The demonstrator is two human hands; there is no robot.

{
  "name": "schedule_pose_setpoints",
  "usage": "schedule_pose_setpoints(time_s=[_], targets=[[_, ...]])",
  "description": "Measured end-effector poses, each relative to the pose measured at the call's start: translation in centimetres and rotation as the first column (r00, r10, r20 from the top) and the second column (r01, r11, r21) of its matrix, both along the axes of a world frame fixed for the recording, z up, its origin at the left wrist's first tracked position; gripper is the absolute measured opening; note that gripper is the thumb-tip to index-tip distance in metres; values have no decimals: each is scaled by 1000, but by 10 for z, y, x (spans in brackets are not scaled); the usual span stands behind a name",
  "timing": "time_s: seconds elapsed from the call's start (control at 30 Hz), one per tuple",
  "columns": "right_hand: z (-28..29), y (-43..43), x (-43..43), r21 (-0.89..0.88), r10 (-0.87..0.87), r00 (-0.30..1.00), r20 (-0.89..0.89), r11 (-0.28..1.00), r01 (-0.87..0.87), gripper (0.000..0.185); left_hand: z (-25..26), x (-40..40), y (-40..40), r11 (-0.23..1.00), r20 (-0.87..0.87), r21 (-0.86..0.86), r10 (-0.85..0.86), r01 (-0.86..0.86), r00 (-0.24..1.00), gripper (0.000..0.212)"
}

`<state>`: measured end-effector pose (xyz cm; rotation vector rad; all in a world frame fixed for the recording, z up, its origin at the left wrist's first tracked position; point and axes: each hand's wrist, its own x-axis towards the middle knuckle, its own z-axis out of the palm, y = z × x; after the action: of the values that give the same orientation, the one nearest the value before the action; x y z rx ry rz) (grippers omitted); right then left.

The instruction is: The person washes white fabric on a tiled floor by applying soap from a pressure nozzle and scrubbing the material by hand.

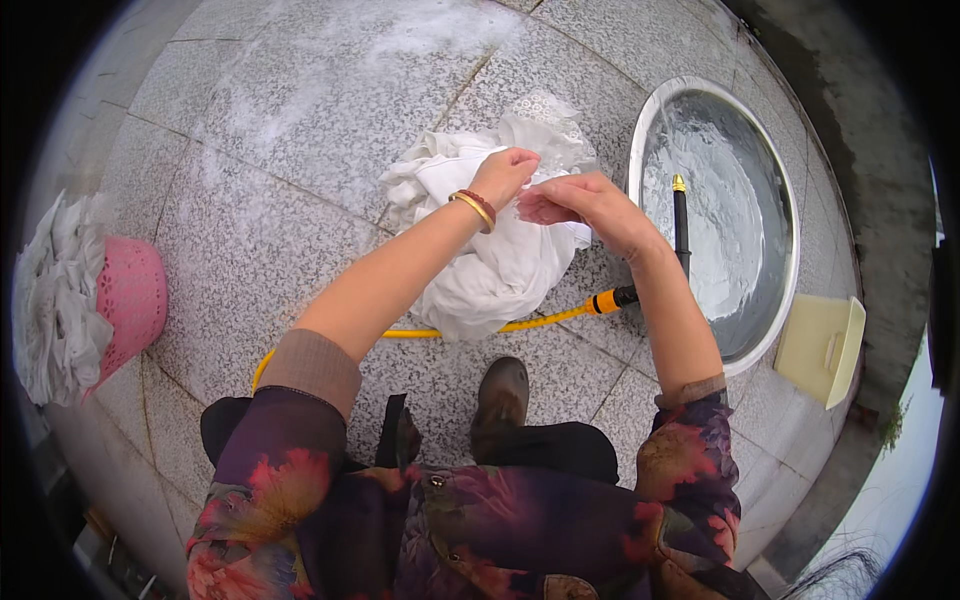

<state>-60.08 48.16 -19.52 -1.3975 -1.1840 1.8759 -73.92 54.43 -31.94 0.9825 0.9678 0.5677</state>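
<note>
A heap of white wet-looking cloth [499, 281] lies on the paving in front of me, with a lacy part [544, 124] at its far side. Over the middle of it is my left hand [508, 176], its fingers curled in and a bracelet on the wrist. My right hand [566, 202] is close beside it, bent inward at the wrist with the fingers together. Cloth lies directly behind both hands, and whether either one grips a fold is not visible. To their right stands a metal basin [637, 142] of water.
A black spray wand [681, 225] with a brass nozzle reaches over the basin. Its yellow hose [547, 319] runs beside the cloth, near my boot [504, 390]. A pink basket [135, 292] piled with white cloth [60, 307] is at left. Right of the basin sits a cream plastic container [814, 349]. Suds [442, 26] spread over the far paving.
</note>
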Motion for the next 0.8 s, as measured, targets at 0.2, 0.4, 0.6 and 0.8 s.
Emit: schedule_pose_setpoints(time_s=[0.2, 0.4, 0.6, 0.8], targets=[[-47, -25, -13, 590, -460, 737, 495, 801, 104, 20, -10, -38, -49, 508, -615, 633, -130, 585, 778, 42], [-27, -105, 75, 850, -846, -193, 497, 519, -87, 51, 40, -79, -139, 99, -726, 651, -212, 753, 655, 75], [-84, -139, 98, 418, -968, 240, 77, 250, 873, 47, 8, -47, -83, 265, -701, 708, 159, 654, 695, 72], [-56, -122, 58, 572, -892, 447, 63, 400, 716, 43, 2, -15, -51, 450, -778, 606, 163, 656, 607, 65]])
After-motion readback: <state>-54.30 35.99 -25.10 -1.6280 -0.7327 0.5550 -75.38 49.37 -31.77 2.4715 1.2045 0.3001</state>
